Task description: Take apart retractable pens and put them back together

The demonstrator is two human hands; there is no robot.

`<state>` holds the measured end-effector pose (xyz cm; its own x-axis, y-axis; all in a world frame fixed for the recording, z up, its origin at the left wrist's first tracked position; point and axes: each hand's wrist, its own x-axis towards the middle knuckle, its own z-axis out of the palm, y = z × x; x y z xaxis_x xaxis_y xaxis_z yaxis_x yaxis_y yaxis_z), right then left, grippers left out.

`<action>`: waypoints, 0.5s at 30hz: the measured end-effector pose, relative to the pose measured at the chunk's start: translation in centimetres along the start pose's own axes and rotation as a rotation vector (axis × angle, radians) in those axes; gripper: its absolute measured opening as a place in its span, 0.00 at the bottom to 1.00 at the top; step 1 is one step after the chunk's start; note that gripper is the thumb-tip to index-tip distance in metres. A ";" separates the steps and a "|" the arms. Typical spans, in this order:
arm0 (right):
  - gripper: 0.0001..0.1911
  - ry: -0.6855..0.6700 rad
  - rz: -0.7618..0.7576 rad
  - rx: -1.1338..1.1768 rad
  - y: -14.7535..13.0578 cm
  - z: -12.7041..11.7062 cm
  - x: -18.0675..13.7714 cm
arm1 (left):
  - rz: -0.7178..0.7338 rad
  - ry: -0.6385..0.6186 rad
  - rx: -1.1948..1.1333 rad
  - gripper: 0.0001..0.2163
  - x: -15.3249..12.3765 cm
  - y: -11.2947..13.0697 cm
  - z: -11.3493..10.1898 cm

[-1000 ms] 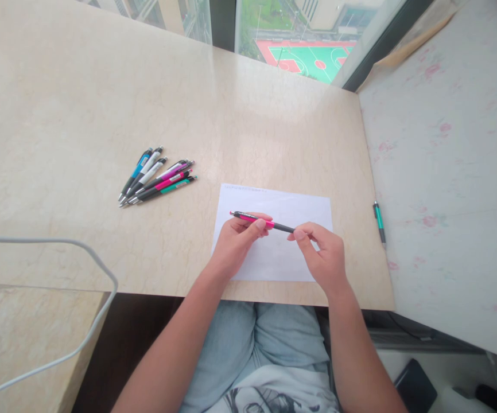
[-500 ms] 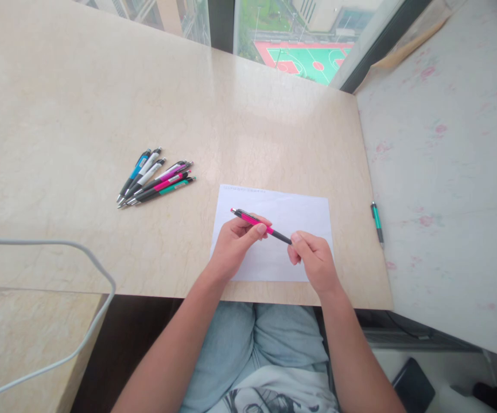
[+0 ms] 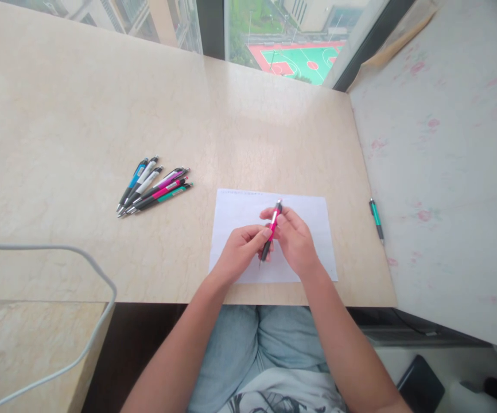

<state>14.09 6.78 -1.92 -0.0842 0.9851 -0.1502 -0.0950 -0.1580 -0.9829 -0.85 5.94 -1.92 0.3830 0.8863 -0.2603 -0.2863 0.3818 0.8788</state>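
Observation:
A pink pen [image 3: 273, 225] with a black grip is held above the sheet of white paper [image 3: 231, 212], its metal tip slanting down toward me. My left hand [image 3: 240, 251] pinches the middle of the barrel between thumb and fingers. From the other side, my right hand [image 3: 298, 244] closes its thumb and fingers about the upper barrel, near the clicker end. Faint small writing runs along the paper's top left edge.
Several pens [image 3: 156, 186] lie fanned in a pile on the stone-patterned tabletop [image 3: 102, 115], left of the paper. A green pen [image 3: 376, 221] rests at the right edge by the flowered panel [image 3: 446, 172]. A grey cable [image 3: 97, 275] loops at the left.
The pen has swung from slanting down right to nearly upright in view, its tip toward me. My right hand has moved from the tip end to the upper barrel.

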 end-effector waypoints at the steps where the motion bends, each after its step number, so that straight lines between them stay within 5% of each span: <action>1: 0.12 0.077 -0.022 0.100 -0.1 -0.3 0.3 | 0.003 0.010 0.012 0.15 0.0 -0.1 0.0; 4: 0.05 0.208 -0.100 0.364 -1.1 -2.3 1.1 | 0.023 0.075 -0.015 0.13 0.2 -0.3 -0.2; 8: 0.03 0.182 -0.058 0.619 -2.9 -5.0 0.9 | 0.029 0.139 -0.102 0.11 0.3 -0.4 -0.6; 12: 0.23 0.077 -0.032 0.855 -3.4 -6.1 -0.1 | 0.025 0.154 -0.138 0.09 0.2 -0.2 -0.7; 15: 0.27 0.047 -0.059 0.881 -3.2 -6.2 -0.4 | 0.027 0.155 -0.144 0.09 0.2 -0.1 -0.6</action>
<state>20.52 7.35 0.59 -0.0161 0.9920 -0.1251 -0.8292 -0.0832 -0.5527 -1.26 6.23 -2.33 0.2369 0.9221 -0.3061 -0.4210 0.3814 0.8230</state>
